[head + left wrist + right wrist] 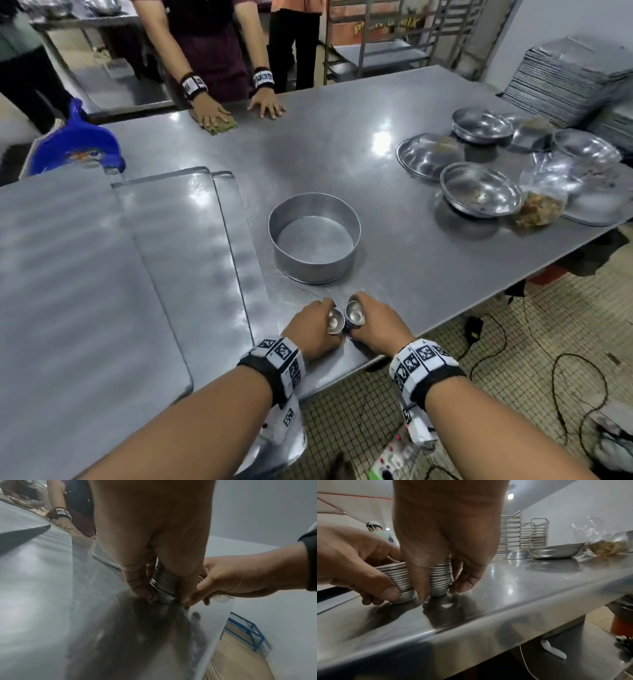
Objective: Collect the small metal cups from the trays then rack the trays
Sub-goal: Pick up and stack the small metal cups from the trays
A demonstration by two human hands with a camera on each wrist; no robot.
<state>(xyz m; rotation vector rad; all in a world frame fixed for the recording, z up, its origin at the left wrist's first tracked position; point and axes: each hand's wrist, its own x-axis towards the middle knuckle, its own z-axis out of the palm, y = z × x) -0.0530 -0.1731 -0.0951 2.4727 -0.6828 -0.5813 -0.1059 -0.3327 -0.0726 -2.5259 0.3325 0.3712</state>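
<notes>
The left hand (313,330) curls its fingers and thumb round a nested stack of small metal cups (399,577), and the right hand (371,325) grips a second stack (441,577) the same way. Both stacks stand upright, bases on the steel table (394,240) close to its near edge, just beside each other and perhaps touching at the rims. In the wrist views each stack shows many thin rims packed one over another.

Just beyond the hands stands a round tin (314,240) with nothing in it, likely the place for the cups. To the left lie flat trays (178,240), overlapping, with no cups visible on them. Far right sit metal bowls (479,190) and a bag of scraps (539,205). Across the table another person presses a cloth (222,126).

The risk lies in the lift: each stack is tall and narrow, so a grip that catches only the lower cups could let the upper ones tilt and spill. With the table edge so near, loose cups would likely roll to the floor. Knocking one stack against the other could also topple both.
</notes>
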